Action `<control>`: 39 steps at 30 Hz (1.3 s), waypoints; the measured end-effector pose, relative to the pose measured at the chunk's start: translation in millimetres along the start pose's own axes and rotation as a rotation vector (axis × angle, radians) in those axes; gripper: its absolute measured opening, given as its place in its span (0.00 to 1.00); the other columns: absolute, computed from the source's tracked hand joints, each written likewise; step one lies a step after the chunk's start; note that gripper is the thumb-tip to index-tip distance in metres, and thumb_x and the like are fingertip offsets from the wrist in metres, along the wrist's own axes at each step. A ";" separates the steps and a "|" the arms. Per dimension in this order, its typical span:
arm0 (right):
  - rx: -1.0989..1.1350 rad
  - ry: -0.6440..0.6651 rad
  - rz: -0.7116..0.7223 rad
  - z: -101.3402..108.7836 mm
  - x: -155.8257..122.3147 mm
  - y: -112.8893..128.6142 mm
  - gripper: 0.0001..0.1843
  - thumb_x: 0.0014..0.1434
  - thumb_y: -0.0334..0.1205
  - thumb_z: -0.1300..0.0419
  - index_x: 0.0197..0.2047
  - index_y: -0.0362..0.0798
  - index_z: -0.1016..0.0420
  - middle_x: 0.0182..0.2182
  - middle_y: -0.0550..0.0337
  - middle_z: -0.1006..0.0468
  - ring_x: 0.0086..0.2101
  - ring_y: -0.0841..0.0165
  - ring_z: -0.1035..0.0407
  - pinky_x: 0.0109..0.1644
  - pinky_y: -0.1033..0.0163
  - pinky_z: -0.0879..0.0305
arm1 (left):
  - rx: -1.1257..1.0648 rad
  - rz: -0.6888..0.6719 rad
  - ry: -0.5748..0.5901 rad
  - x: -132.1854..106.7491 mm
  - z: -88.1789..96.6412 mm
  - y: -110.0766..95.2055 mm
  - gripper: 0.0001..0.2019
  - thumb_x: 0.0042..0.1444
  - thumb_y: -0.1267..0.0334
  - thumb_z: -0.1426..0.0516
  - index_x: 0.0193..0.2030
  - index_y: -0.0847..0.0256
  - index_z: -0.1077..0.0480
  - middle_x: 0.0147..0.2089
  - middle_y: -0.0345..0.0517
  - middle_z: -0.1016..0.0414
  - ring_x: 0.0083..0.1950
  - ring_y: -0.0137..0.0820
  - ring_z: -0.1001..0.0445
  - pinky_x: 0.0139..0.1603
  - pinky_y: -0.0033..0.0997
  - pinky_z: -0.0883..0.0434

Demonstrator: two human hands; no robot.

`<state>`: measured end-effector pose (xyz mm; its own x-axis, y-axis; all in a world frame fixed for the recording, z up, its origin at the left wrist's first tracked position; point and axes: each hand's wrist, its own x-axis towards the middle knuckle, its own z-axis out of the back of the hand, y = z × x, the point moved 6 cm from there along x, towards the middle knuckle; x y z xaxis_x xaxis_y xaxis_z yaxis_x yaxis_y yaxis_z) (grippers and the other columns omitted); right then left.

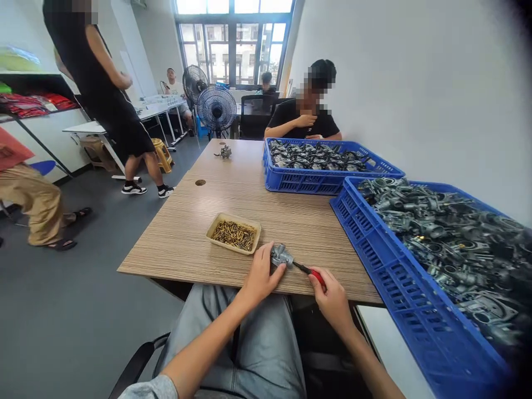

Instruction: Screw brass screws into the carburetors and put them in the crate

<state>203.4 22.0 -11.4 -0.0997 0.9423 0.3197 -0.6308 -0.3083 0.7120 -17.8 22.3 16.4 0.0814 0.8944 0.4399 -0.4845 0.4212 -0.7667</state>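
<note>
My left hand (261, 275) grips a small grey metal part (281, 255) at the near edge of the wooden table (191, 221). My right hand (331, 298) holds a red-handled screwdriver (311, 272), whose dark shaft points left into the metal part. Just beyond my left hand sits a shallow beige tray (215, 224) holding several small brass screws.
A blue crate (386, 266) full of grey metal parts stands at my right; a second blue crate (307, 180) stands farther back, in front of a seated person in black. One loose metal part (225, 151) lies at the table's far end. Someone stands left; fans and desks behind.
</note>
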 end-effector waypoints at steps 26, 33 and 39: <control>0.002 -0.066 0.078 -3.4 0.7 3.8 0.14 0.70 0.50 0.49 0.47 0.53 0.27 0.42 0.51 0.21 0.45 0.54 0.27 0.52 0.50 0.33 | 0.633 0.111 0.398 82.8 163.1 64.8 0.07 0.57 0.69 0.44 0.39 0.61 0.25 0.38 0.45 0.23 0.33 0.30 0.28 0.40 0.31 0.30; -0.015 -0.076 0.084 -1.7 -0.7 7.7 0.14 0.70 0.49 0.49 0.47 0.52 0.27 0.43 0.51 0.21 0.46 0.55 0.27 0.53 0.50 0.33 | 0.680 0.142 0.421 89.1 158.2 73.3 0.09 0.55 0.69 0.44 0.40 0.62 0.24 0.38 0.47 0.22 0.35 0.32 0.27 0.41 0.32 0.30; -0.013 -0.073 0.090 -3.9 -0.3 5.6 0.13 0.70 0.49 0.49 0.47 0.52 0.28 0.43 0.51 0.21 0.46 0.54 0.27 0.53 0.49 0.33 | 0.751 0.127 0.493 93.1 150.4 72.1 0.07 0.53 0.69 0.41 0.38 0.59 0.22 0.35 0.44 0.21 0.37 0.34 0.26 0.39 0.30 0.31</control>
<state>196.9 20.5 -9.9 -0.1004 0.8987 0.4269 -0.6320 -0.3890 0.6702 -176.2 113.3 72.4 0.2687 0.9632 -0.0095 -0.9416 0.2606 -0.2133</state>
